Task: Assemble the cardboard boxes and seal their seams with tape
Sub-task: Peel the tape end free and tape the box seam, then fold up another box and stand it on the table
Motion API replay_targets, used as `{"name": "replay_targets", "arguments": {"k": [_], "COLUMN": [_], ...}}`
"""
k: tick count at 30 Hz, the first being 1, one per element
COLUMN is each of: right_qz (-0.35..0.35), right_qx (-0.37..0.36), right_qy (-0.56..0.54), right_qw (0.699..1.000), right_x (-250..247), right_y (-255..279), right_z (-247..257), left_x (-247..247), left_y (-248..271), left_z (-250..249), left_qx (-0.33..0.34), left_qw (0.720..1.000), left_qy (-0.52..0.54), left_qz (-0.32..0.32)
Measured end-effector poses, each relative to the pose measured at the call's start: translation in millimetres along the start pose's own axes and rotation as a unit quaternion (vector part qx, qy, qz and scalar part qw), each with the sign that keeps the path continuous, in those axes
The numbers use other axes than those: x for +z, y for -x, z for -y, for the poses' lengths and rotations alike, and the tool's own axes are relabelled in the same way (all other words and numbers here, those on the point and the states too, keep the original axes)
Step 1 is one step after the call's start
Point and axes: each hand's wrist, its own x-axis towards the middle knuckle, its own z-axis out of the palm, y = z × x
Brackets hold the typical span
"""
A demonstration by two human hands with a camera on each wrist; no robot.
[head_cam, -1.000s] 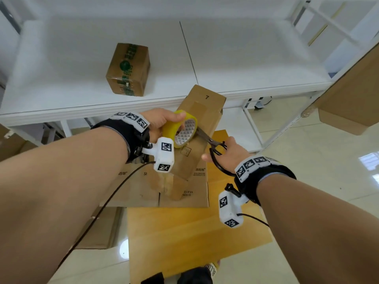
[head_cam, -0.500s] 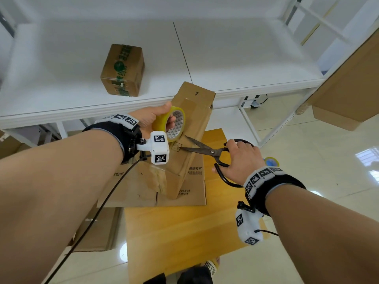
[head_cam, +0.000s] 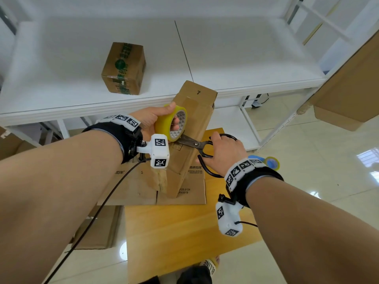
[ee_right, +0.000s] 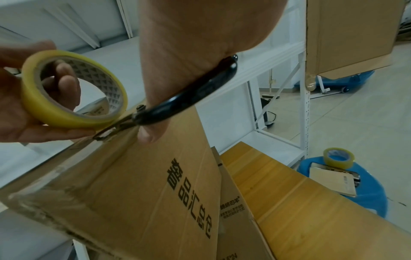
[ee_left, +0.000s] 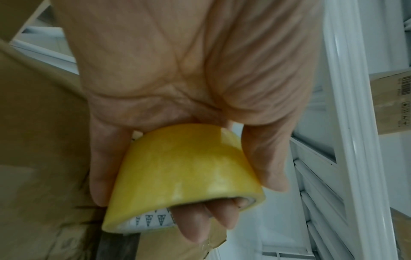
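Observation:
An assembled cardboard box (head_cam: pixel 192 128) marked 7 stands tilted on flat cardboard sheets (head_cam: pixel 143 187) at the far end of a wooden table (head_cam: pixel 184 232). My left hand (head_cam: pixel 155 119) grips a yellow tape roll (head_cam: pixel 171 123) against the box face, fingers through the core (ee_left: pixel 200 219). My right hand (head_cam: pixel 223 154) holds black-handled scissors (head_cam: pixel 196 143), their blades under the roll at the box surface (ee_right: pixel 115 128). The same roll (ee_right: pixel 73 91) and box (ee_right: pixel 138 184) fill the right wrist view. The blade tips are hidden behind the roll.
A taped box (head_cam: pixel 124 68) with green print sits on the white shelf (head_cam: pixel 225 58) behind. A big carton (head_cam: pixel 352 89) juts in at right. A spare tape roll (ee_right: pixel 339 156) lies on a blue stool (ee_right: pixel 367 190) at right. More flat cardboard (head_cam: pixel 98 228) lies on the floor at left.
The scissors swung out away from the roll half a second ago and are now back under it against the box. The left hand kept the roll on the box face.

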Motion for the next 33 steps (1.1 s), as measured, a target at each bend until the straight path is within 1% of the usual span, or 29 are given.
{"name": "replay_targets", "arguments": {"k": [2,7,10,13,15,17,19,21,24,25,28,29,30,31,32,33], "right_qz": [0.009,0.054,0.067,0.069,0.070,0.069,0.059,0.041,0.036,0.042,0.058,0.077,0.102,0.141,0.182,0.214], "right_qx": [-0.006,0.024,0.028,0.037,0.061,0.096,0.139,0.193,0.287,0.308,0.352,0.358,0.360,0.358,0.357,0.363], "right_qy": [0.003,0.005,0.016,-0.004,-0.053,-0.138,-0.242,-0.330,-0.419,-0.432,-0.437,-0.425,-0.398,-0.351,-0.297,-0.251], "right_qw": [1.000,0.998,0.997,0.997,0.994,0.983,0.958,0.923,0.861,0.847,0.826,0.828,0.838,0.854,0.866,0.871], "right_x": [-1.8,-6.9,-9.1,-10.0,-8.0,-5.6,-4.5,-5.8,-10.1,-11.3,-11.5,-11.4,-8.1,-4.4,2.6,8.0], "right_y": [-0.4,2.6,1.2,1.6,3.3,3.8,1.5,-4.0,-11.8,-11.7,-10.0,-8.4,-5.3,-1.5,3.3,7.1], "right_z": [3.1,5.4,4.1,1.9,-2.5,-6.3,-8.5,-12.1,-24.6,-30.3,-56.5,-65.6,-77.5,-87.1,-95.9,-102.2], "left_x": [-1.1,-4.3,-3.3,-2.6,-3.1,-2.7,0.0,5.7,26.6,37.7,81.3,94.8,107.5,119.3,129.1,137.3], "left_y": [1.4,6.0,8.7,10.0,9.2,8.5,8.4,6.1,0.6,-2.1,-5.5,-9.7,-16.4,-23.9,-33.9,-44.8], "left_z": [-1.6,-4.2,-6.9,-13.1,-17.7,-22.2,-25.7,-26.7,-23.5,-21.3,-15.4,-11.5,-6.5,-0.2,8.8,20.3], "left_qx": [0.000,-0.010,-0.016,-0.005,0.012,0.028,0.038,0.041,0.026,0.025,0.005,-0.003,-0.009,-0.013,-0.012,-0.011], "left_qw": [1.000,1.000,0.999,0.997,0.994,0.988,0.980,0.979,0.988,0.990,0.996,0.997,0.996,0.992,0.977,0.945], "left_qy": [0.000,0.006,0.038,0.075,0.110,0.152,0.190,0.195,0.154,0.135,0.063,0.022,-0.029,-0.101,-0.198,-0.319], "left_qz": [-0.007,0.004,0.000,-0.015,-0.022,-0.029,-0.039,-0.033,0.007,0.021,0.069,0.075,0.078,0.076,0.077,0.073]}}
